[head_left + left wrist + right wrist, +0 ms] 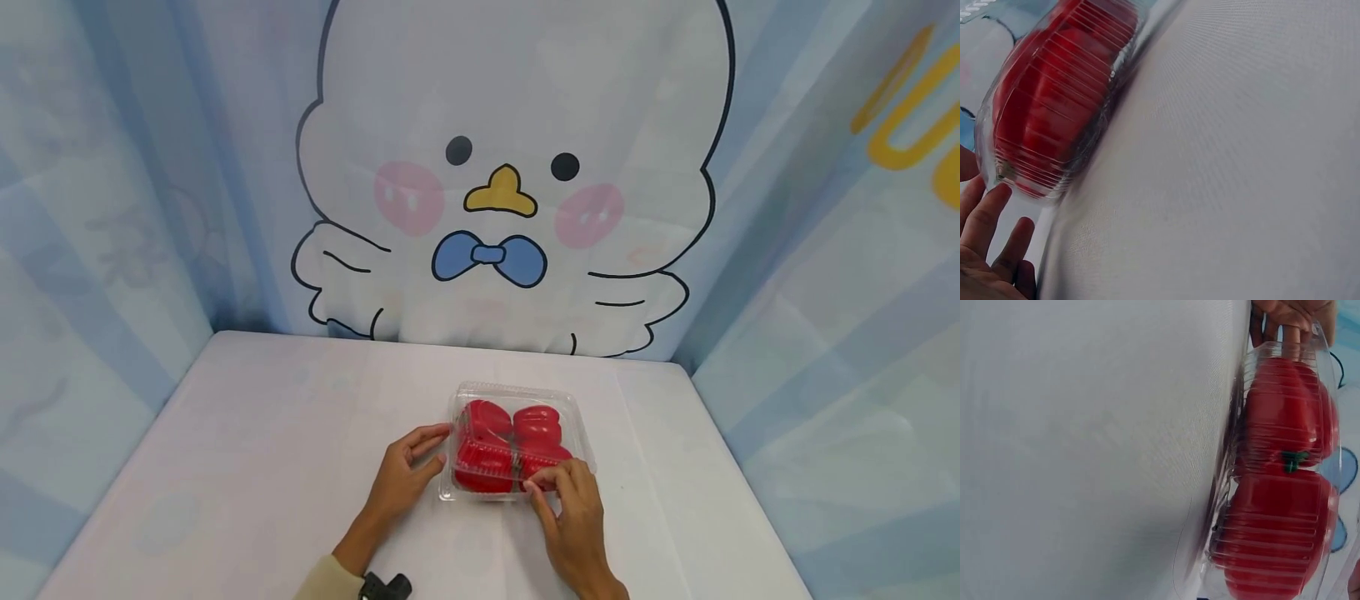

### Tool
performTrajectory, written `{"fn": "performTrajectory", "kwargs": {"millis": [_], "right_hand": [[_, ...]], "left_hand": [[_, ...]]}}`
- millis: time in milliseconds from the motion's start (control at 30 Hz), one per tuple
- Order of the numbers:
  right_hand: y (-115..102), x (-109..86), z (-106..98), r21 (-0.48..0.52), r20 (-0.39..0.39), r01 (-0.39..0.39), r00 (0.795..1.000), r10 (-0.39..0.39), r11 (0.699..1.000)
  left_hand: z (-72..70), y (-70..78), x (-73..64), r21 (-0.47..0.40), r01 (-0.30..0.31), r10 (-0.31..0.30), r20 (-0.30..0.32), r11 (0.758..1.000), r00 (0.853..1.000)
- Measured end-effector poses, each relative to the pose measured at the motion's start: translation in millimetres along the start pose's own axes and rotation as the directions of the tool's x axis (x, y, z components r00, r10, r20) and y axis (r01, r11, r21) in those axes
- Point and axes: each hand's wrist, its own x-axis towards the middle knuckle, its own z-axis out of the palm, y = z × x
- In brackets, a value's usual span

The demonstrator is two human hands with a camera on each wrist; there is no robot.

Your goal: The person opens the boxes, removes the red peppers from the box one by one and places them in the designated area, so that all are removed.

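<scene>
Several red bell peppers (483, 467) lie in a clear plastic clamshell box (576, 423) on the white table. A green stem (1293, 460) shows through the ribbed front wall in the right wrist view. At the box's left side is my left hand (401, 479), its fingers spread and loosely bent. In the left wrist view its fingertips (1002, 192) meet the plastic wall. My right hand (577, 517) bends over the front right part of the box, thumb and forefinger tips close together. Whether they pinch the plastic is unclear; only a sliver of that hand shows in the right wrist view.
The white table (262, 442) reaches back to a curtain (487, 100) printed with a white cartoon bird. Blue and white curtains (847, 350) hang along both sides. A black strap (384, 586) is on the left wrist.
</scene>
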Motion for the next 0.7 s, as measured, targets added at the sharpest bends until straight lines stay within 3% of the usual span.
{"fn": "performTrajectory", "kwargs": {"millis": [300,700], "right_hand": [[-3.7,5.2,-0.2,0.041,-0.049,-0.017,0.999,0.019,0.999],[-14.0,21.7,-4.9,0.009,-0.085,-0.068,0.994,0.069,0.998]], "left_hand": [[3.1,1.0,-0.1,0.016,-0.024,0.024,-0.022,1.0,0.999],[4.5,-2.5,2.1,0.0,0.009,-0.009,-0.041,1.0,0.999]]}}
